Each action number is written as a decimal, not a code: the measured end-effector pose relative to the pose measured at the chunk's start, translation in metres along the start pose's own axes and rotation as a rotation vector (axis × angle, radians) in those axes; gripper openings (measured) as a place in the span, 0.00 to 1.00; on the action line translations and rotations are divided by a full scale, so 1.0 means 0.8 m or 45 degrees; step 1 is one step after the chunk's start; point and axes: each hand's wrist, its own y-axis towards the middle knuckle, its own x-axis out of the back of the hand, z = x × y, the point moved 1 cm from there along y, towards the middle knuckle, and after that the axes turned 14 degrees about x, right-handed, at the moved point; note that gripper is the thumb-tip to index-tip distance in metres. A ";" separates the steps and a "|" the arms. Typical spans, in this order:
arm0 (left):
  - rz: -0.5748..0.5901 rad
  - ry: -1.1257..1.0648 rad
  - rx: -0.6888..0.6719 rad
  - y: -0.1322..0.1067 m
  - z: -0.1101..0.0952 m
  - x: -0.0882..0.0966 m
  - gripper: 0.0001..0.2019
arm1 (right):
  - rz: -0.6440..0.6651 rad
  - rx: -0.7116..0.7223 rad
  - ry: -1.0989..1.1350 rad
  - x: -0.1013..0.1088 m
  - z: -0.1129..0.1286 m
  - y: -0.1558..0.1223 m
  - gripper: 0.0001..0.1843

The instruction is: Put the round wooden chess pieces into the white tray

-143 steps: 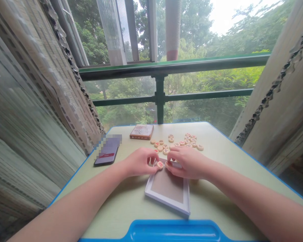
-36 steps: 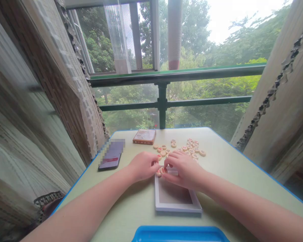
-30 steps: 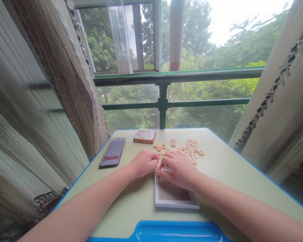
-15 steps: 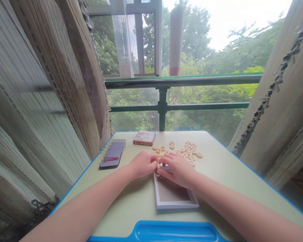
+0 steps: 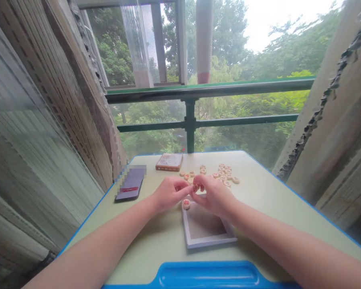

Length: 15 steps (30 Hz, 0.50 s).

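Note:
My left hand and my right hand meet above the far end of a flat white tray on the table. Both pinch a small round wooden piece with a red mark, lifted a little off the tray. A second round piece lies on the tray's far left corner, just below my left fingers. Several more round pieces are scattered on the table beyond my hands.
A dark phone lies at the left edge of the table. A flat brown box sits at the far side near the window railing. A blue plastic edge runs along the near side. Woven blinds hang left and right.
My hands have lifted from the tray's far end with one piece pinched between them; one piece is left lying on the tray corner. The view has shifted slightly.

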 end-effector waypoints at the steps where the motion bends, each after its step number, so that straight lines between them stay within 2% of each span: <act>1: -0.004 -0.022 0.001 0.000 0.001 -0.001 0.17 | -0.001 0.009 0.005 -0.001 -0.001 -0.001 0.06; 12: -0.013 -0.150 0.067 0.000 0.002 0.001 0.13 | 0.025 0.107 0.011 0.003 -0.001 -0.003 0.06; 15: -0.069 -0.136 0.071 0.002 0.006 0.000 0.15 | 0.074 0.120 -0.005 0.002 0.000 -0.003 0.06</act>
